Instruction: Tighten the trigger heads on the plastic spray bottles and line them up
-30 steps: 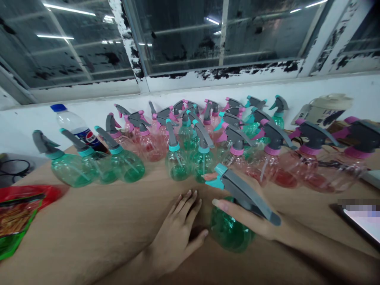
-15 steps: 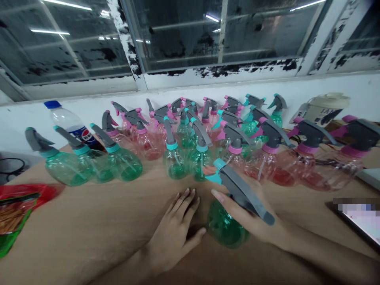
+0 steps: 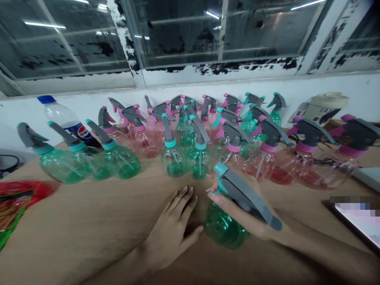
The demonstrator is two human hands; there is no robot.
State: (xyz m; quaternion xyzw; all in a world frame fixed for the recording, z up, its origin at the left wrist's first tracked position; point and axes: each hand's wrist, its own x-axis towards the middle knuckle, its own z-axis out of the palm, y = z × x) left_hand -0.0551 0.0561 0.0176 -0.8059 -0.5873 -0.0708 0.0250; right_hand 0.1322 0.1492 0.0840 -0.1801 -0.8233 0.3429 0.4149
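My right hand (image 3: 246,209) is wrapped around the neck of a green spray bottle (image 3: 225,227) with a grey and teal trigger head. The bottle stands on the wooden table (image 3: 97,225), its nozzle pointing away from me and to the left. Its neck is hidden behind my fingers. Just left of the bottle, my left hand (image 3: 175,221) lies flat on the table with fingers stretched out, holding nothing. Beyond the hands stand two green spray bottles (image 3: 174,162), and a pink spray bottle (image 3: 234,154) is close behind the held one.
Several more pink and green spray bottles fill the back, with three green ones at left, the nearest a green bottle (image 3: 123,160). A cola bottle (image 3: 63,114) and a red packet (image 3: 26,194) are left. A phone (image 3: 356,217) and a cream container (image 3: 325,107) are right.
The fingers of my right hand have drawn in around the trigger, and the spray head has shifted slightly. My left hand stays flat. The view has moved a little.
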